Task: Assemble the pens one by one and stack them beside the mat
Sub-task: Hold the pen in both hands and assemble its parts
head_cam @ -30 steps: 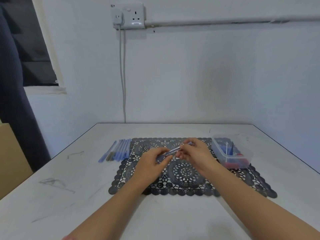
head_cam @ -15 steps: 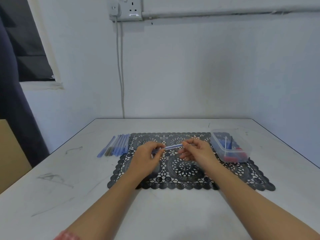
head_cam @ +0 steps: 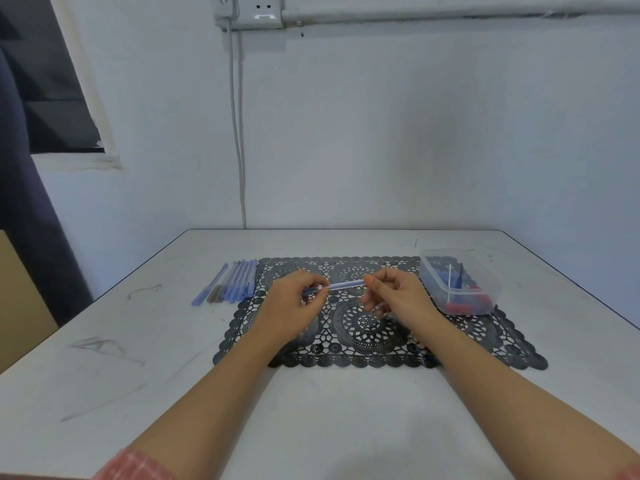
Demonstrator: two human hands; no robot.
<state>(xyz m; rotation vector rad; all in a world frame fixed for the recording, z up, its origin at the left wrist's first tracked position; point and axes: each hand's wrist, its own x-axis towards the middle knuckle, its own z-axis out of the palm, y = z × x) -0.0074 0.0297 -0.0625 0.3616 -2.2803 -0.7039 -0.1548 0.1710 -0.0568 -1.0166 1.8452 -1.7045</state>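
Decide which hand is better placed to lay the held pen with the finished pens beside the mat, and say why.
Left, probably. The left hand grips the pen on the side nearer the finished pens; the right hand pinches the far end.

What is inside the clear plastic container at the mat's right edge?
In the container: red pieces along the near end, dark blue pieces farther back, and a thin white rod. Whatever lies beneath them is covered.

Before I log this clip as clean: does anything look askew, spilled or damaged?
Nothing spilled or broken. The pens lie in a tidy row left of the mat; the plastic container sits upright at its far right corner. Dark scuffs mark the table.
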